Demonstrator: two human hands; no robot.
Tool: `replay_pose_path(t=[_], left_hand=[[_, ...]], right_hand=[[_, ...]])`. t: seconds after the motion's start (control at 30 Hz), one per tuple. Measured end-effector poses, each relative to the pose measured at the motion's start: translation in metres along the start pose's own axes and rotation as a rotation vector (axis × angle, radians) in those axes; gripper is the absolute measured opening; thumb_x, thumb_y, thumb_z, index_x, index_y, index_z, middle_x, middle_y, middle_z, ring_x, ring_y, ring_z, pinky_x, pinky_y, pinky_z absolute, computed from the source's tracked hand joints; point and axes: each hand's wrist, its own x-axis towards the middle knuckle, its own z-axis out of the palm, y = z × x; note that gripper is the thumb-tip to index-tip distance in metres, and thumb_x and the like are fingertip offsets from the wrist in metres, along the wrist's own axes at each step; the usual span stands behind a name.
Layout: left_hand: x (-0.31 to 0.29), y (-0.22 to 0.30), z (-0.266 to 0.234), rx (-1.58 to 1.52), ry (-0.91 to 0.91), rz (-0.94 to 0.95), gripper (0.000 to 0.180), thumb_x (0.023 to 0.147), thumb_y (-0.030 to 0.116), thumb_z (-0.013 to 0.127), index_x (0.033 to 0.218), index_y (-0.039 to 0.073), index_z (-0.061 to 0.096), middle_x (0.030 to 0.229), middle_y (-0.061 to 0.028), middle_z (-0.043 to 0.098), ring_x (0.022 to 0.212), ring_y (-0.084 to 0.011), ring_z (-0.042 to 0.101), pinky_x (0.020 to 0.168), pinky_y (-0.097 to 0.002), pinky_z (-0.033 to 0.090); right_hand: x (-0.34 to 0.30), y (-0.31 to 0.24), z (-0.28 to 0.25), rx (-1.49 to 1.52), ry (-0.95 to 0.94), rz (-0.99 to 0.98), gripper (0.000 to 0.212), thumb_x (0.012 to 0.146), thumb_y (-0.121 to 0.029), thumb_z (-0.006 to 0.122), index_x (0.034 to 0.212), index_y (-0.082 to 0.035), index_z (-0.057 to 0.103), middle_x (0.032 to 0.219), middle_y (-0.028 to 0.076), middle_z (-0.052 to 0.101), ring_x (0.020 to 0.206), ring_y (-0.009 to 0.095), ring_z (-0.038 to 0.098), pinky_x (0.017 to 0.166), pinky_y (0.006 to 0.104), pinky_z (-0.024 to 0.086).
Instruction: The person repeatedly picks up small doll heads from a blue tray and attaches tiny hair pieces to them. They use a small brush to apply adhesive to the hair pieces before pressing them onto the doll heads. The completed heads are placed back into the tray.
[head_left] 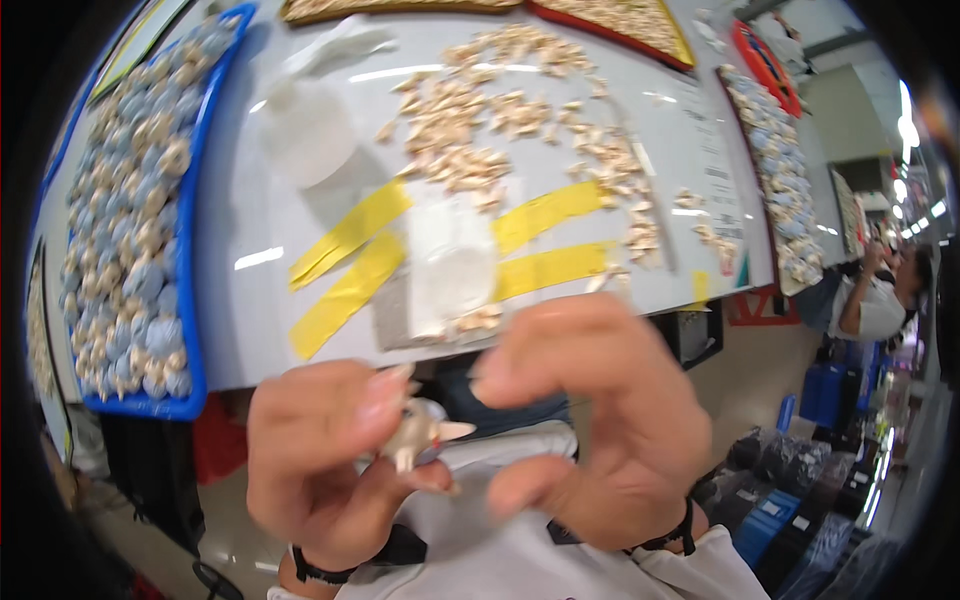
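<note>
Between the thumb and fingers of my left hand point(325, 455) is a small cream figurine head point(415, 435) with pointed ear-like parts sticking out and a touch of red and blue on it. My right hand point(610, 420) is close by on the right, its thumb and forefinger spread apart with nothing seen between them. Beyond both hands, many small cream pointed pieces point(455, 125) lie loose on the white table point(235, 300). A translucent white bottle point(308, 135) stands left of them, and a shallow white dish point(452, 275) sits near the table's front edge.
Yellow tape strips point(350, 235) are stuck beside the dish. A blue tray point(190, 270) on the left holds many blue and cream pieces. Another filled tray point(775, 170) is at the right, with more at the back. Farther right, a person point(870, 295) is beside stacked dark goods point(790, 490).
</note>
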Motion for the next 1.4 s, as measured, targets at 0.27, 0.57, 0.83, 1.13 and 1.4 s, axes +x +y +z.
replay_pose_path(t=[0.27,0.57,0.83,1.13,1.4], left_hand=[[0.004,0.020,-0.014,0.692,-0.132,0.117,0.045,0.075,0.022,0.068,0.108,-0.003,0.048,0.113,-0.0188,0.049,0.104,-0.0314,0.046,0.090,-0.0394,0.036],[0.032,0.004,-0.129,1.005,0.131,-0.117,0.032,0.090,0.014,0.048,0.117,-0.002,0.048,0.123,-0.0104,0.048,0.113,-0.0185,0.045,0.093,-0.0309,0.036],[0.047,-0.011,-0.166,1.377,-0.147,-0.208,0.040,0.092,0.026,0.043,0.129,0.010,0.040,0.130,-0.0073,0.037,0.103,-0.0178,0.044,0.083,-0.0278,0.039],[0.062,-0.023,-0.172,1.182,-0.121,-0.220,0.023,0.089,0.008,0.048,0.110,0.002,0.053,0.118,-0.0078,0.047,0.087,-0.0122,0.051,0.067,-0.0231,0.046],[0.061,-0.015,-0.195,1.325,-0.011,0.003,0.021,0.087,0.007,0.052,0.107,0.003,0.057,0.118,-0.0099,0.051,0.102,-0.0174,0.052,0.077,-0.0272,0.049]], right_hand=[[-0.001,-0.018,-0.092,-0.154,0.420,0.459,0.023,0.079,-0.005,0.056,0.101,0.001,0.054,0.082,0.004,0.056,0.069,0.006,0.049,0.062,0.0213,0.041],[-0.046,0.032,-0.237,-1.313,0.511,0.311,0.026,0.073,-0.005,0.056,0.099,-0.004,0.057,0.097,0.011,0.058,0.087,0.028,0.055,0.076,0.0364,0.043],[0.010,0.032,-0.162,-0.894,0.059,0.264,0.017,0.067,-0.003,0.061,0.084,-0.001,0.058,0.081,0.011,0.056,0.075,0.023,0.054,0.066,0.0307,0.042],[0.016,0.055,-0.159,-1.033,0.079,0.095,0.009,0.069,-0.003,0.059,0.076,0.000,0.054,0.075,0.012,0.054,0.079,0.028,0.051,0.071,0.0345,0.040],[0.006,0.032,-0.151,-0.590,0.379,0.215,0.010,0.079,0.001,0.059,0.089,0.002,0.055,0.085,0.002,0.056,0.079,0.008,0.052,0.074,0.0205,0.041]])
